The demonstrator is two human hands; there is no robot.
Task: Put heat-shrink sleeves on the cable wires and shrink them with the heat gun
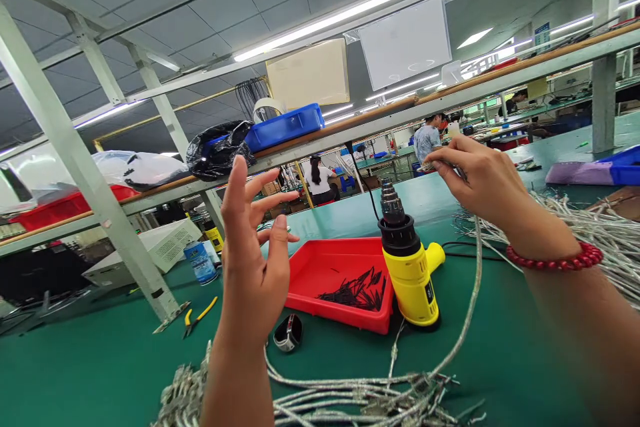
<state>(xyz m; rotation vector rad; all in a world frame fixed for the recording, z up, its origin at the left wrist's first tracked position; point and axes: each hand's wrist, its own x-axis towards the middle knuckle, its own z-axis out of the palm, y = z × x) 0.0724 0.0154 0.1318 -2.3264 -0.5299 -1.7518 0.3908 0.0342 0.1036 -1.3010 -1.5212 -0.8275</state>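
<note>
My left hand [257, 240] is raised with its fingers spread, and nothing shows in it. My right hand [483, 180] pinches the end of a silvery braided cable [475, 293], which hangs down from the fingers to a bundle of cables [345, 393] at the front of the bench. Between the hands stands a yellow heat gun [411, 280], its black nozzle pointing up. Behind my left hand lies a red tray [320, 260] with short black tubes [357, 290] inside.
Yellow-handled pliers [197, 315], a watch-like object [288, 333] and a blue can [201, 263] are on the green bench [100, 360]. More cables [595, 233] pile up at right. A shelf [345, 132] crosses above, holding a blue bin [287, 128]. People sit farther back.
</note>
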